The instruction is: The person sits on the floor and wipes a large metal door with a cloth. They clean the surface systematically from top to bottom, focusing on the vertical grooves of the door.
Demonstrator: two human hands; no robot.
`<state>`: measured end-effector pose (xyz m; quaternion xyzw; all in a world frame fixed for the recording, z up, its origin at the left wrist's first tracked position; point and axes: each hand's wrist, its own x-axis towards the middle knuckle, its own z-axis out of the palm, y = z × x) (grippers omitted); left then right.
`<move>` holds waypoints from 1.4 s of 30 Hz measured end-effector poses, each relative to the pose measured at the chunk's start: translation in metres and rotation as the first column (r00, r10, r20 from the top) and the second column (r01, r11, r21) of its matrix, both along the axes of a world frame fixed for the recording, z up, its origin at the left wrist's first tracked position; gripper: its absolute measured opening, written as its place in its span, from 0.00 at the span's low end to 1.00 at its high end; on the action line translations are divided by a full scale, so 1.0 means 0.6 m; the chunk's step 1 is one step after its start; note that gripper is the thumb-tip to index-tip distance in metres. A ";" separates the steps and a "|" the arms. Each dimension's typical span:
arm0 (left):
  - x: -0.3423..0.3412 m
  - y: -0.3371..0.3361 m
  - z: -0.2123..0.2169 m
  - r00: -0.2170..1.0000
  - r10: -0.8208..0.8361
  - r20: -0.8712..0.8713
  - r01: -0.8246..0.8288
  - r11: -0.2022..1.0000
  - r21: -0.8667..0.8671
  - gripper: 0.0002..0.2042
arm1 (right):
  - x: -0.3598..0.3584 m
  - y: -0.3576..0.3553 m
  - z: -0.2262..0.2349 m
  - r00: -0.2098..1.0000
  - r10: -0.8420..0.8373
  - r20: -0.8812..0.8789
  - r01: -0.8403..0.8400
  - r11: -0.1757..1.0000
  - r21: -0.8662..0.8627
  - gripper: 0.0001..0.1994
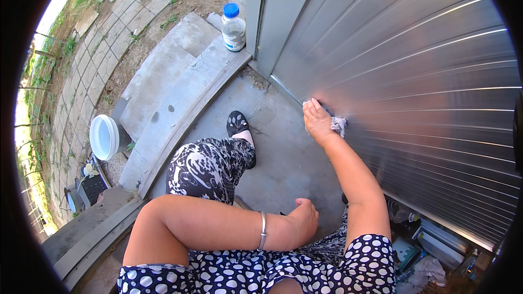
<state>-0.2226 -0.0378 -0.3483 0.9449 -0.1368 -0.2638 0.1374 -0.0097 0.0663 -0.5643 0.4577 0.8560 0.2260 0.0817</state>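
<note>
I see the grey cloth [339, 125] at about 2 o'clock from centre, bunched under the right hand [317, 121], which presses it onto the metal shutter [425, 92]. It looks soft and light, best held as a wad. The left hand [303, 219], a closed fist holding nothing, rests at 6 o'clock on the knee.

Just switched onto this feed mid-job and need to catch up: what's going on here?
A person crouches on a concrete floor in front of a ribbed metal roller shutter. The right hand presses a small grey cloth against the lower part of the shutter. The left hand, closed in a loose fist, rests by the knee, with a metal bangle on the wrist. A plastic bottle with a blue cap stands by the shutter's frame, and a white bucket sits beyond the concrete step.
</note>
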 end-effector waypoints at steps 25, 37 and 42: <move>0.047 -0.002 -0.033 0.999 -0.007 -0.049 0.010 0.997 0.074 0.20 | 0.015 -0.147 0.590 0.938 -0.333 -0.093 0.322 0.744 0.585 0.22; 0.056 -0.025 -0.047 0.995 -0.083 -0.063 0.090 0.989 0.119 0.19 | 0.011 -0.109 0.525 0.972 -0.229 -0.045 0.226 0.875 0.429 0.13; 0.038 -0.021 -0.021 0.990 -0.137 -0.017 0.138 0.977 0.165 0.20 | 0.022 -0.094 0.347 0.990 -0.125 0.067 0.108 0.973 0.205 0.14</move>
